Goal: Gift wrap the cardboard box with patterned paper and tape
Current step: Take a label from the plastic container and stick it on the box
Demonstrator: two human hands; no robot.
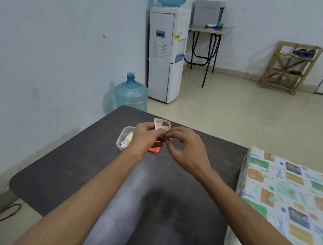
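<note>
Box [291,194] already in patterned paper, sits at right side of table [80,165], well apart from hands. L hand [143,136] grips small printed packet [162,124]; R hand [186,148] pinches its edge, prob. picking tape/sticker loose, can't tell which. Next: peel piece free w/o tearing, carry to Box seam.

Table [78,173]: nearest, spanning the foreground.
Wrapped box [290,202]: on the table's right side.
Container [122,137]: on the table's far part, flat lid [154,149] just right of it.
Left hand [143,138], right hand [188,149]: side by side above the lid, both pinching a small paper piece [162,125].
Water dispenser [165,60]: on the floor behind the table, bottle [130,95] at its left, side table [208,30] at its right.
Rack [288,67]: farther right, by the wall.
</note>
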